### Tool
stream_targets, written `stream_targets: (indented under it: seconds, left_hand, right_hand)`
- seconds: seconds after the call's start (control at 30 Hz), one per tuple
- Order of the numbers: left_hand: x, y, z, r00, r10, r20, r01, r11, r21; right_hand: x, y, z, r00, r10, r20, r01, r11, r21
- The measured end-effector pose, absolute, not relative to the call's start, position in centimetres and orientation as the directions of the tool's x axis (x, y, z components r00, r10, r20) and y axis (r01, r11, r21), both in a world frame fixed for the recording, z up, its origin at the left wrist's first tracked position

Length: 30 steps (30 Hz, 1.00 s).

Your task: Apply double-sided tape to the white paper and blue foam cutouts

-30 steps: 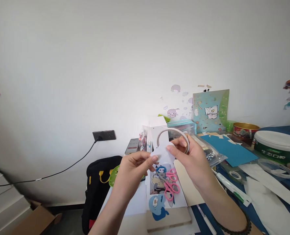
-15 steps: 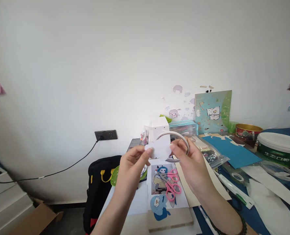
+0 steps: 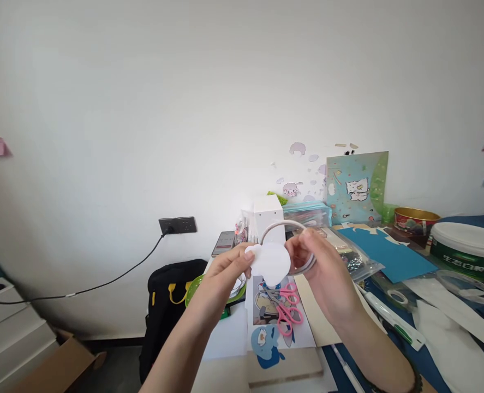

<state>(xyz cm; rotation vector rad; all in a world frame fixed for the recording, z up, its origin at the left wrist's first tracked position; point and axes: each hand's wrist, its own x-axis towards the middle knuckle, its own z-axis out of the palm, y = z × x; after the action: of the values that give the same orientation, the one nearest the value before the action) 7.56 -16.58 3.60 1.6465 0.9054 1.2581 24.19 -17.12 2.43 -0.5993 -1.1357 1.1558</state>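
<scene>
My left hand (image 3: 225,275) pinches the left edge of a white paper cut-out (image 3: 270,263) held up over the desk. My right hand (image 3: 321,267) is closed on the cut-out's right edge and also carries a thin white tape ring (image 3: 291,226) round its fingers. Below the hands lies a printed sheet with a blue-haired cartoon figure (image 3: 271,305), and pink scissors (image 3: 287,311) rest on it.
A blue paper sheet (image 3: 383,251), a white pen (image 3: 389,316), a green tub with a white lid (image 3: 466,245), a gold tin (image 3: 416,219) and a small tape roll (image 3: 394,296) crowd the desk's right side. A white box (image 3: 269,217) stands behind. A black bag (image 3: 168,305) sits on the floor at left.
The cut-out has been turned and brought lower between my hands, so its rounded side now faces me. Both hands stay close together above the printed sheet.
</scene>
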Motion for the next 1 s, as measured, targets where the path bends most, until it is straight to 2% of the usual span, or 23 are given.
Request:
stream_targets:
  seconds: [0.07, 0.13, 0.23, 0.33, 0.4, 0.47, 0.57, 0.63, 0.77, 0.83, 0.9, 1.0]
  left_hand:
    - [7.5, -16.5, 3.5, 0.274, 0.887, 0.371, 0.107, -0.412, 0.905]
    - [7.4, -16.5, 3.5, 0.296, 0.871, 0.392, 0.192, -0.456, 0.869]
    - [6.6, -16.6, 3.7, 0.132, 0.873, 0.470, 0.429, -0.478, 0.767]
    - [5.4, -16.7, 4.1, -0.115, 0.809, 0.577, 0.745, -0.314, 0.588]
    - [4.8, -16.8, 4.4, -0.155, 0.781, 0.605, 0.857, -0.199, 0.476]
    - [4.5, -16.8, 4.5, -0.140, 0.762, 0.632, 0.888, -0.186, 0.421]
    - [4.7, -17.1, 4.5, -0.112, 0.730, 0.674, 0.863, -0.265, 0.430]
    - [5.3, -17.6, 4.6, -0.092, 0.757, 0.647, 0.801, -0.330, 0.500]
    - [7.1, -18.6, 4.6, 0.110, 0.910, 0.401, 0.559, -0.390, 0.732]
    - [7.9, -18.8, 4.5, 0.193, 0.918, 0.346, 0.413, -0.396, 0.820]
    - [8.3, -18.8, 4.4, 0.194, 0.903, 0.384, 0.293, -0.427, 0.855]
    - [8.3, -18.8, 4.3, 0.100, 0.878, 0.467, 0.175, -0.478, 0.861]
  right_hand:
    - [24.2, -17.2, 2.4, -0.058, 0.935, 0.350, -0.269, 0.323, -0.907]
    - [24.2, -17.2, 2.4, -0.060, 0.942, 0.329, -0.221, 0.309, -0.925]
    - [24.4, -16.9, 2.4, 0.046, 0.934, 0.356, -0.189, 0.358, -0.914]
    - [24.7, -16.8, 2.4, 0.116, 0.916, 0.384, -0.154, 0.398, -0.904]
    - [24.6, -16.9, 2.5, 0.112, 0.915, 0.388, -0.122, 0.400, -0.908]
    - [24.5, -17.1, 2.4, 0.091, 0.916, 0.390, -0.100, 0.398, -0.912]
    - [24.1, -17.3, 2.3, 0.083, 0.909, 0.409, -0.093, 0.416, -0.905]
    - [23.8, -17.3, 2.1, 0.103, 0.900, 0.424, -0.105, 0.434, -0.895]
    - [23.0, -17.6, 1.7, 0.127, 0.897, 0.423, -0.130, 0.438, -0.889]
    - [22.6, -17.8, 1.6, 0.107, 0.903, 0.415, -0.133, 0.427, -0.894]
    - [22.4, -17.9, 1.6, 0.090, 0.907, 0.410, -0.184, 0.420, -0.889]
    - [22.5, -17.8, 1.6, 0.060, 0.904, 0.424, -0.364, 0.415, -0.834]
